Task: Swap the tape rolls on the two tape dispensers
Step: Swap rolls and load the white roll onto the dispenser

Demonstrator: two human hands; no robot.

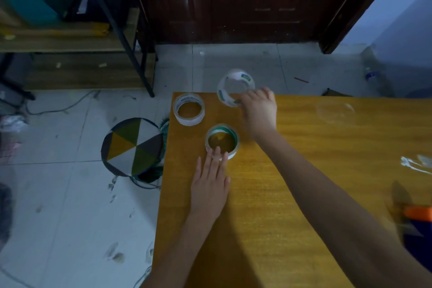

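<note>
Our right hand [258, 110] pinched a raised clear tape roll [235, 87] above the yellow bench's [304, 170] far left corner, our left hand [210, 184] lay flat, straight fingertips touching a green-cored roll [222, 141], a white roll [189, 109] lying just beyond, near the edge.

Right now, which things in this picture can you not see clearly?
- Head view: orange object at the right edge, cut off and blurred; whether it is a dispenser is unclear.
- Printed label on the raised white-cored tape roll, blurred by motion; the right hand covers its near rim.
- Near rim of the green-cored tape roll, hidden under the left hand fingertips.
</note>
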